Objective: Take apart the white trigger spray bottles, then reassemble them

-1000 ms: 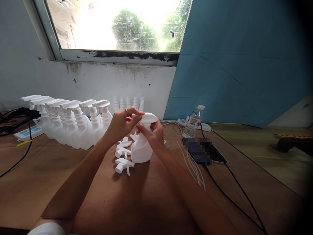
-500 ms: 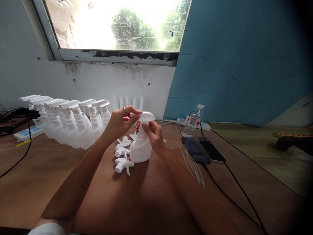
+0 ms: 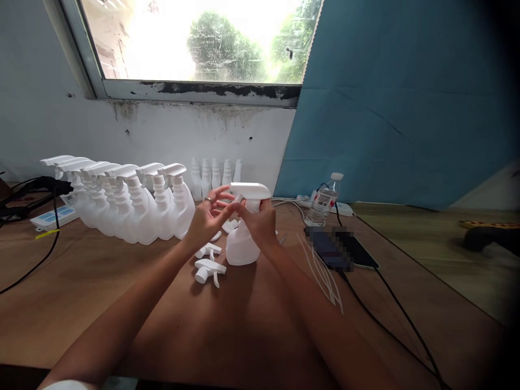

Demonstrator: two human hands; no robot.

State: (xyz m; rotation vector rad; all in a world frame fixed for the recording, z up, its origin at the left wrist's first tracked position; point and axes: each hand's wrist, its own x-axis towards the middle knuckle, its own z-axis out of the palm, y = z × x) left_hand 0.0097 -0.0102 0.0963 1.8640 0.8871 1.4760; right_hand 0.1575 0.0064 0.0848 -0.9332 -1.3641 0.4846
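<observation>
A white spray bottle (image 3: 242, 249) stands upright on the table with a trigger spray head (image 3: 252, 190) on top, its nozzle pointing left. My right hand (image 3: 262, 222) is closed around the neck just under the head, thumb in front. My left hand (image 3: 211, 216) is beside the trigger, fingers apart; whether its fingertips touch the trigger I cannot tell. Loose trigger heads (image 3: 209, 270) lie on the table left of the bottle, some partly hidden by my left hand.
Several bottles with spray heads (image 3: 140, 211) stand in a row at the left. Headless bottles (image 3: 206, 179) line the wall. On the right are a water bottle (image 3: 324, 200), phones (image 3: 329, 249), white ties (image 3: 320, 271) and black cables. A power strip (image 3: 54, 218) lies far left.
My left hand has come off the nozzle end of the spray head and opened. My right hand has turned, its thumb now pointing left across the neck. The view shifted slightly.
</observation>
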